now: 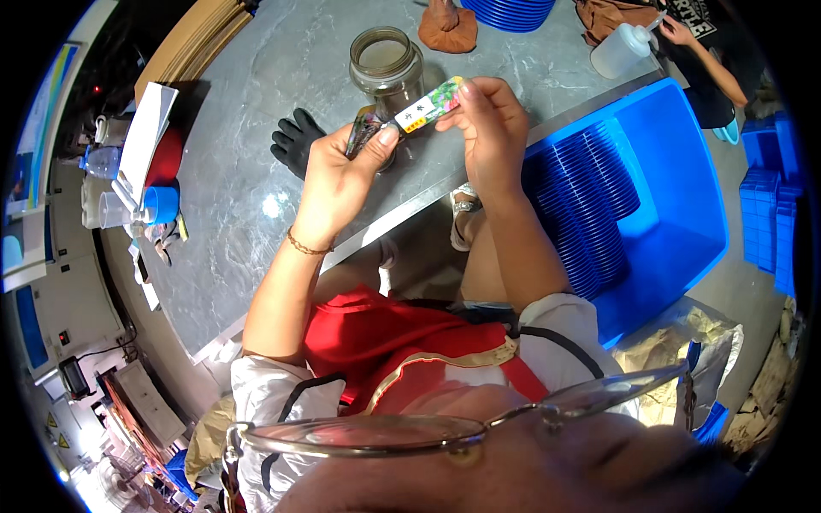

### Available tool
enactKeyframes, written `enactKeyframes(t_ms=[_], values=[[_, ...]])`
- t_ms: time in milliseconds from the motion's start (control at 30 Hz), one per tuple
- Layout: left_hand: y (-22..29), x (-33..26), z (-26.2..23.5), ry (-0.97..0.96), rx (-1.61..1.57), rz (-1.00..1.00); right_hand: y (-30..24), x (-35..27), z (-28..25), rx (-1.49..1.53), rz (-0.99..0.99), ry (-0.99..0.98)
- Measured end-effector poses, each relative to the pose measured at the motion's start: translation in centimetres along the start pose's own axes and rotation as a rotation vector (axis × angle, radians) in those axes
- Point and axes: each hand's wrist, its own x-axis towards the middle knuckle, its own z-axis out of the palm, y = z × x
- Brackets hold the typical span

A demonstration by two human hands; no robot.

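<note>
My left hand (349, 171) and my right hand (496, 128) are raised over the near edge of the grey table. Between them is a small narrow printed packet (424, 106), white with green, pink and yellow patches. The left thumb presses on its lower-left end, while the right thumb and fingers pinch its upper-right end. A dark glossy piece (363, 128) shows under the left fingers; its kind cannot be made out. Just beyond the packet stands a clear wide-mouthed jar (385, 73) with no lid on. A black glove (297, 141) lies beside my left hand.
Right of the table is a blue bin (684, 222) with stacked dark-blue ribbed pieces (590, 205). A brown cloth-like object (448, 31), blue stacked discs (509, 12) and a white bottle (621, 50) sit at the back. Another person's hand (677, 32) is near the bottle. Cups (161, 205) stand left.
</note>
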Motion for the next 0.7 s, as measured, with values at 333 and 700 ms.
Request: enactKeyframes(t_ms=[333, 700], values=[[-0.3, 0.2, -1.4, -0.17, -0.381, -0.228, -0.3, 0.0, -0.2, -0.042, -0.163, -0.248], [1.3, -0.8, 0.4, 0.144, 0.135, 0.193, -1.0, -0.7, 0.8, -0.171, 0.053, -0.164]])
